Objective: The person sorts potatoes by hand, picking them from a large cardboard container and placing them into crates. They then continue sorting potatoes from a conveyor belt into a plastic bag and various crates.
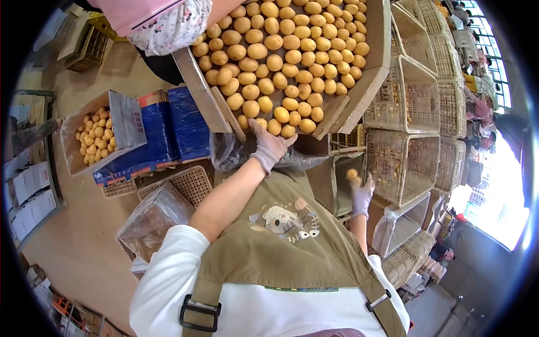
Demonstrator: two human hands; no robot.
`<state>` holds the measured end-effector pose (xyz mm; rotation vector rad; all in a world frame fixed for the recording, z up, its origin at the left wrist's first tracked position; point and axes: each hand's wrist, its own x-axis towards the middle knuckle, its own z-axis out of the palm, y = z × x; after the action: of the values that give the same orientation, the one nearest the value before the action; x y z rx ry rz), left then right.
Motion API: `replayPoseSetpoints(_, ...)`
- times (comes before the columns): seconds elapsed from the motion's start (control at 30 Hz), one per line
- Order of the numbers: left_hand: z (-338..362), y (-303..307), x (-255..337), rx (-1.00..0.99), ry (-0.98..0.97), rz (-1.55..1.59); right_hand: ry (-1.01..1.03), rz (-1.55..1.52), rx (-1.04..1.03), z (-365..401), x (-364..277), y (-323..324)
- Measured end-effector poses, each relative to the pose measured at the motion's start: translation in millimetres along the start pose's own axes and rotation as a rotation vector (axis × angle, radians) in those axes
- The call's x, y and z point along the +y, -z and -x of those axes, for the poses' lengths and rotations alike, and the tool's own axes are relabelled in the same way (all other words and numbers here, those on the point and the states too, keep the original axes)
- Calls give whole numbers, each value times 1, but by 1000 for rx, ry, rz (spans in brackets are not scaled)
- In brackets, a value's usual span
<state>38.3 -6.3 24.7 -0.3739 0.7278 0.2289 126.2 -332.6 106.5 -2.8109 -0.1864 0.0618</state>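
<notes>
Fruits (281, 56) fill the tray (373, 67) at 12 o'clock, where the left hand (268, 146) lies open on them. At 3 o'clock the right hand (362, 195) grips 1 yellow fruit (352, 175) over a box (340, 188).

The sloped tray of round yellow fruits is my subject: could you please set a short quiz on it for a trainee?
1. True or false: the grey-gloved left hand rests on the round yellow fruits at the low end of the wide brown-sided sloped tray.
2. The gloved right hand holds: A) a single yellow fruit; B) a knife; C) nothing.
3. Fill in: the open cardboard box left of the blue cartons holds small yellow ____.
Key: 1 true; 2 A; 3 fruits.
</notes>
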Motion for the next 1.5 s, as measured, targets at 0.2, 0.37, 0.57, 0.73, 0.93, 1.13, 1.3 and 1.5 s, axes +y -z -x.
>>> replayPoseSetpoints(0.2,3,0,0,-67,-14,-81,692,-182,109,-78,-197,-9)
replayPoseSetpoints(0.37,15,8,9,-185,-11,-217,760,120,-163,-155,-306,-93)
replayPoseSetpoints(0.57,8,22,17,-258,17,-172,541,198,-342,-169,-311,-89)
replayPoseSetpoints(0.73,8,20,16,-254,16,-148,769,-402,55,-104,-233,-50)
replayPoseSetpoints(0.93,8,13,9,-164,4,-114,274,241,180,-11,-49,-6)
replayPoseSetpoints(1.13,7,5,4,-54,-30,-121,663,-315,-112,-35,-240,-30)
replayPoseSetpoints(1.3,5,18,10,-140,-18,-168,702,418,-448,-78,-321,-118)
replayPoseSetpoints(1.5,6,17,13,-130,15,-186,573,-7,-409,-81,-275,-121)
